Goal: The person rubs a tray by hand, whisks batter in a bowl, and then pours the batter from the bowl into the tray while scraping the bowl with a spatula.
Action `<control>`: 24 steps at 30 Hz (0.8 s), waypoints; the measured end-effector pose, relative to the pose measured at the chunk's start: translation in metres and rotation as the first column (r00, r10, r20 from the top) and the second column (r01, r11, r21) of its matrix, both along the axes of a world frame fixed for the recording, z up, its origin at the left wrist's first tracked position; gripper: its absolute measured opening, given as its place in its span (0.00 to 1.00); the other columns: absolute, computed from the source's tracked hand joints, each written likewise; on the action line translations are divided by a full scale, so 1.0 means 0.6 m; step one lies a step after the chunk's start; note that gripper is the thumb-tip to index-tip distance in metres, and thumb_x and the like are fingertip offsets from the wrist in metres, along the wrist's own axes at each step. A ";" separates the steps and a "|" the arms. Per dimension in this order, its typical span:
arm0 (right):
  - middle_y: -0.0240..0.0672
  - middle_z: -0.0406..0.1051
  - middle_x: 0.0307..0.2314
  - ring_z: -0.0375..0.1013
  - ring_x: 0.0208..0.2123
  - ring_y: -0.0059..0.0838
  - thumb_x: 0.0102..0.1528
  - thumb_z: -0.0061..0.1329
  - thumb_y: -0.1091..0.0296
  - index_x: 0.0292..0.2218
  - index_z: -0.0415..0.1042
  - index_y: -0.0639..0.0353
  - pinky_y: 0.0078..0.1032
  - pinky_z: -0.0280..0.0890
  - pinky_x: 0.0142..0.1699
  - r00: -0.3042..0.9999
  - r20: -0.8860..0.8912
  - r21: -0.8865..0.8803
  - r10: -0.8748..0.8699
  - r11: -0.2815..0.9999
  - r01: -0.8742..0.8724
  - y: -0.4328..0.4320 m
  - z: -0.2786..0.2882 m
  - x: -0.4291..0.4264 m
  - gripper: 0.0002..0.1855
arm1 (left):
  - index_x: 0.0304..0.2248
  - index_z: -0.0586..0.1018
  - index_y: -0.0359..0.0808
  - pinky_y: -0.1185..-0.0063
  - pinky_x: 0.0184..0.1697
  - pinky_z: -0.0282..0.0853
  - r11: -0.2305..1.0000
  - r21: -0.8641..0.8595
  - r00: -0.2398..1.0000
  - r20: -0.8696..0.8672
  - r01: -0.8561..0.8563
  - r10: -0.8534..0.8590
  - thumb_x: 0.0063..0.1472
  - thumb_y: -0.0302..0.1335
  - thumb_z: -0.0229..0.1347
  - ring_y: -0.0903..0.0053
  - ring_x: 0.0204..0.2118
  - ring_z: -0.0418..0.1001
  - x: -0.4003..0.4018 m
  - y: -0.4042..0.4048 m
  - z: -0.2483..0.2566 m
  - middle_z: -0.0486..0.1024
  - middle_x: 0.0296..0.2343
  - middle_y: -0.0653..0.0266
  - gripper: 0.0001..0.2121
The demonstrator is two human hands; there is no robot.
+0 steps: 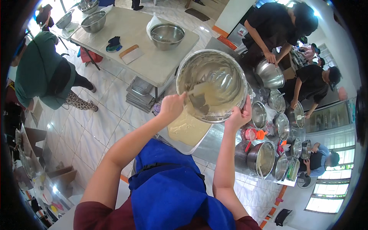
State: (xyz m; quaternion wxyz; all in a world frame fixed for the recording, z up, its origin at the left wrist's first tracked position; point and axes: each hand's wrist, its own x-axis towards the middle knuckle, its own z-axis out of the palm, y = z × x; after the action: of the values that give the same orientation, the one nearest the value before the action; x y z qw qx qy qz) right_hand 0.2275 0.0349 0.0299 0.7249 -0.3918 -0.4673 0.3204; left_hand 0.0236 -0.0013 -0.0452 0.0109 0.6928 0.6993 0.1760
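Note:
In my right hand is the rim of a large stainless steel mixing bowl, tipped so its inside faces me. Pale batter coats the bowl's wall and pools low in it. My left hand grips the handle of a spatula, whose pale blade rests in the bowl against the batter. Below the bowl lies a shallow baking tray with a thick layer of pale yellow batter spread in it. The bowl hides the tray's far part.
Several metal bowls and an orange measuring cup crowd the steel table on the right. People in black shirts work beyond it. A cream table ahead bears bowls and a dough scraper. Stacked trays sit beneath.

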 end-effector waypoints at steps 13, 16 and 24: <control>0.49 0.64 0.49 0.63 0.53 0.36 0.37 0.29 0.93 0.47 0.65 0.76 0.30 0.56 0.57 0.994 0.102 0.097 -0.049 0.994 0.039 -0.032 0.011 -0.041 0.33 | 0.44 0.77 0.43 0.75 0.23 0.63 0.957 -0.225 0.365 0.919 0.182 0.146 0.57 0.27 0.50 0.72 0.20 0.70 0.159 -0.069 0.028 0.75 0.20 0.61 0.14; 0.49 0.63 0.49 0.62 0.53 0.37 0.37 0.29 0.94 0.47 0.65 0.77 0.30 0.55 0.58 0.958 0.265 0.095 -0.109 0.992 0.086 -0.031 -0.002 -0.034 0.33 | 0.47 0.75 0.42 0.82 0.20 0.56 0.902 -0.303 0.054 0.952 0.308 0.301 0.61 0.30 0.49 0.85 0.17 0.60 0.161 -0.061 0.067 0.66 0.18 0.74 0.14; 0.49 0.64 0.49 0.64 0.52 0.36 0.36 0.28 0.94 0.48 0.64 0.76 0.29 0.55 0.57 0.984 0.091 0.112 -0.154 0.983 0.143 -0.033 -0.025 -0.024 0.35 | 0.49 0.73 0.42 0.88 0.15 0.43 0.876 -0.215 -0.407 0.820 0.433 0.402 0.63 0.29 0.47 0.94 0.15 0.49 0.101 -0.040 0.127 0.55 0.16 0.83 0.15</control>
State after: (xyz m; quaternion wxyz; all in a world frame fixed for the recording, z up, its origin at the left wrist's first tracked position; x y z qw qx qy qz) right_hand 0.2130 0.0151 0.0148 0.7423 -0.4022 -0.4885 0.2205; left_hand 0.0841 -0.0254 0.0307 0.7670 0.1960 0.3624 0.4919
